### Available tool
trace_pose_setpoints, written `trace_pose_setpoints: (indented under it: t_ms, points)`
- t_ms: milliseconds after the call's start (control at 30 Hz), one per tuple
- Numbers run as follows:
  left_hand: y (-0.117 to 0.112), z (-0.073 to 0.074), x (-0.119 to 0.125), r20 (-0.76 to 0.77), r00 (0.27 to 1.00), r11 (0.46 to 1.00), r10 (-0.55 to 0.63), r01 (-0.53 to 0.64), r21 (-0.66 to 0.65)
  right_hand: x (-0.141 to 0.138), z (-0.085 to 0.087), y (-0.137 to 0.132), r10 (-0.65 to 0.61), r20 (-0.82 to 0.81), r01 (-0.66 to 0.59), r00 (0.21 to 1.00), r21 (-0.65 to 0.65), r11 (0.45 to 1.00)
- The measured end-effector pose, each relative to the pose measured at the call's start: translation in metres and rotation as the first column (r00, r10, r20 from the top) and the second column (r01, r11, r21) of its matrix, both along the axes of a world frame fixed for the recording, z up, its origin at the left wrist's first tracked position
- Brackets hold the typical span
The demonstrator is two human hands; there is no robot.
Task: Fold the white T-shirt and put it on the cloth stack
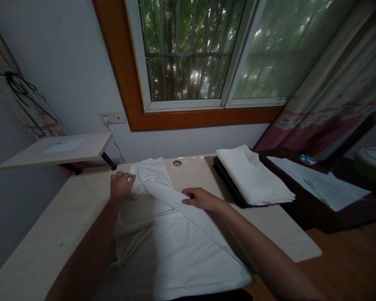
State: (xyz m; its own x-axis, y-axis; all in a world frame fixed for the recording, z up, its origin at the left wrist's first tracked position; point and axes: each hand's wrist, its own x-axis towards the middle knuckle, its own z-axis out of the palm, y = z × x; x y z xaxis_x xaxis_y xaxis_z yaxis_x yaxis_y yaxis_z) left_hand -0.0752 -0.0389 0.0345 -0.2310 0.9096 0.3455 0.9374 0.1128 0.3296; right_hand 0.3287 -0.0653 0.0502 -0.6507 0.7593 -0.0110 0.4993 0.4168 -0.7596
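A white shirt [188, 246] lies spread over the near part of the desk, its right side folded over in a long slanting strip. My left hand [122, 184] is at the shirt's far left corner, thumb and fingers pinched on the cloth. On the folded right edge rests my right hand [203, 199], its fingers curled and closed on the fabric. Creases run across the shirt's left half, which is in shadow. The near end of the shirt reaches the desk's front edge.
A stack of folded white cloth [250, 177] over dark cloth [227, 184] sits at the right. On the left stands a raised shelf [28, 152] with a paper [63, 146]. A cable hole [177, 163] is at the desk's back. Beyond the right edge, papers [322, 184] lie on a dark surface.
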Motion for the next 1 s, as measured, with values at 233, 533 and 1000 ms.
trace_pose_setpoints:
  t_ms: [233,533,1000]
  points:
    - [0.030,0.006,0.003,0.055,0.990,0.987,0.129,-0.123,-0.103,0.000,-0.003,-0.013,-0.012,-0.047,0.013,0.999,0.025,1.000]
    - [0.007,0.006,-0.033,0.191,0.969,0.967,0.158,-0.114,-0.227,-0.032,-0.010,0.021,-0.128,-0.161,0.152,0.979,0.149,0.977]
    - [0.016,0.002,-0.014,0.337,0.941,0.979,0.020,0.051,-0.200,-0.094,-0.018,0.070,-0.241,-0.006,0.240,0.970,0.142,0.960]
